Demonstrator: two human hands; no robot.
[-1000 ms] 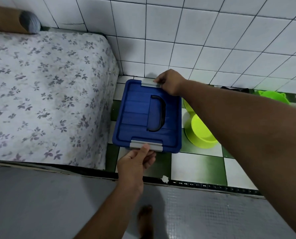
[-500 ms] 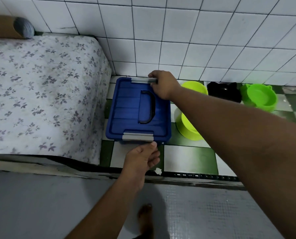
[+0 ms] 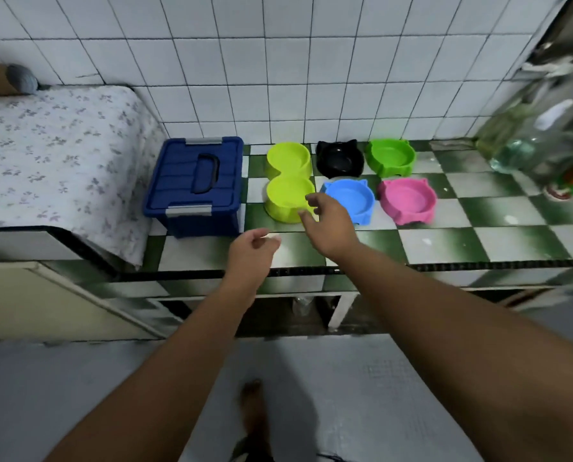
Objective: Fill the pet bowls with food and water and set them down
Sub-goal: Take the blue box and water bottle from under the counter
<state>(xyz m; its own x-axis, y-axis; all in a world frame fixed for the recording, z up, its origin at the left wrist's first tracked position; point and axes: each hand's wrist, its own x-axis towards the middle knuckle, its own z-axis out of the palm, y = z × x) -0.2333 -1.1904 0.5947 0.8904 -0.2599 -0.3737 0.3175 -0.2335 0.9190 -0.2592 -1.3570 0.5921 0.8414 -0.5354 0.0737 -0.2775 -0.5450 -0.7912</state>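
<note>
The left hand [image 3: 251,248] and right hand [image 3: 328,225] have released the blue box [image 3: 195,181]; both are loosely curled, empty. The lime bowl [image 3: 290,195] is likely next.

I take the blue box [image 3: 193,185] as my mark. A flowered cloth [image 3: 61,151] butts against its left side and the tiled wall [image 3: 278,78] stands right behind it, so no way in there. Just to its right sits the lime double bowl [image 3: 290,181], with a thin strip of bench [image 3: 478,241] between. Further right the black bowl [image 3: 340,160], green bowl [image 3: 391,158], blue bowl [image 3: 351,198] and pink bowl [image 3: 406,201] crowd in two rows (tight gaps). In front of the box the bench lies open; far right stand blurred bottles [image 3: 545,135].
</note>
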